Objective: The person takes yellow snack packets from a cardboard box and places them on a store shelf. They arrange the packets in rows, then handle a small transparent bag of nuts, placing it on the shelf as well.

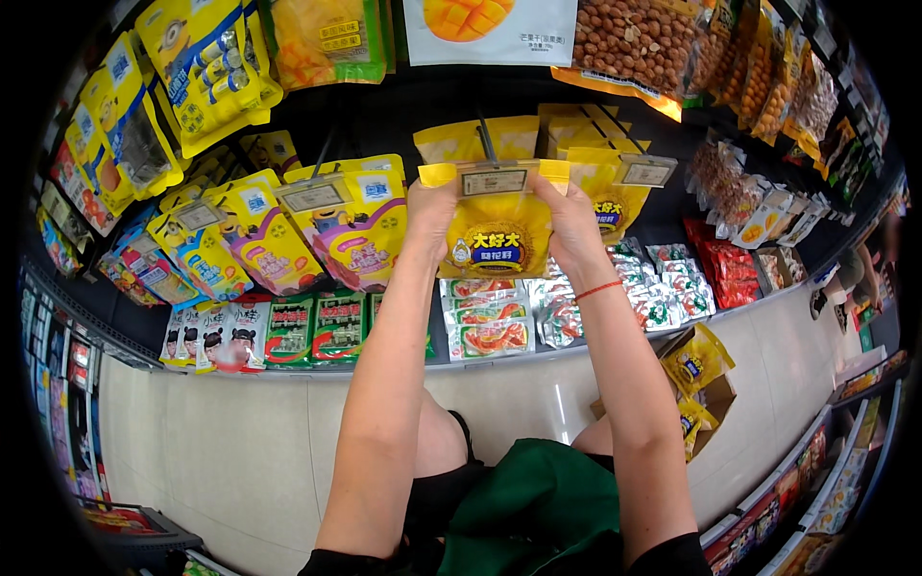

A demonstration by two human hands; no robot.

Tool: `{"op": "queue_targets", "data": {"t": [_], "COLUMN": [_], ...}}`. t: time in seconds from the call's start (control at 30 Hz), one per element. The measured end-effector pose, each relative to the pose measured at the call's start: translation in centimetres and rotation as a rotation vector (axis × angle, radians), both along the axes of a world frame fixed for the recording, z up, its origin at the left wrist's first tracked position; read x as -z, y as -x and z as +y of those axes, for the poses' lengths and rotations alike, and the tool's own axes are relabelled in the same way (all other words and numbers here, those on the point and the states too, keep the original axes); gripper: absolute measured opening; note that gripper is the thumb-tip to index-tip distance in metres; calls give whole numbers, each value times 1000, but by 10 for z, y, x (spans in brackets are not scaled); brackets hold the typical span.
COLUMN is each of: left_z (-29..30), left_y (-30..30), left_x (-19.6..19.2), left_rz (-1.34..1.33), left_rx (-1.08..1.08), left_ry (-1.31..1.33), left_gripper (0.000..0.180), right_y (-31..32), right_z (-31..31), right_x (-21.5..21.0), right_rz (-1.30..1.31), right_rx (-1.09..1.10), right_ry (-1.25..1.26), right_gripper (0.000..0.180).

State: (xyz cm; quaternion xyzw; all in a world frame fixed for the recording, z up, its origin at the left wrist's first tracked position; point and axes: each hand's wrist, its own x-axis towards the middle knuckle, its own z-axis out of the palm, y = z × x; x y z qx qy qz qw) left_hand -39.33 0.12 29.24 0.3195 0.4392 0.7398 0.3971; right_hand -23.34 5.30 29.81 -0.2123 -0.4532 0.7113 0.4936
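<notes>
My left hand (pixel 431 219) grips the left upper edge of a yellow snack bag (pixel 495 226) with a dark blue label, fingers mostly hidden behind it. My right hand (pixel 570 226) is closed on the opposite upper edge, thumb in front. The bag is upright at a hanging peg, just behind a price tag holder (pixel 495 180) that covers part of its top. I cannot tell whether the peg passes through the bag. More yellow bags (pixel 608 206) hang beside it to the right, near my right hand. A red cord circles my right wrist.
Yellow pouches (pixel 355 226) hang close on the left. Small flat packets (pixel 490 326) lie on the shelf below. Larger bags of nuts (pixel 629 43) hang overhead. On the floor at right stands a cardboard box (pixel 722 411) with yellow bags. Another person's legs (pixel 845 278) show far right.
</notes>
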Motion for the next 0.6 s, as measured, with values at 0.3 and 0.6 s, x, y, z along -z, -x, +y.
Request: {"op": "queue_targets", "data": {"t": [0.3,0.6], "left_z": [1,8], "left_y": [-8,3], "left_x": [4,15], "left_rz": [101,66], "left_rx": [-4,18], "left_ry": [-32,41], "left_gripper": [21,22], "right_y": [-3,1], "right_z": [-4,8], "right_x": [1,16], "right_rz": [2,-12], "right_rx": [35,47], "right_ry": [57,107], "right_gripper": [25,24]}}
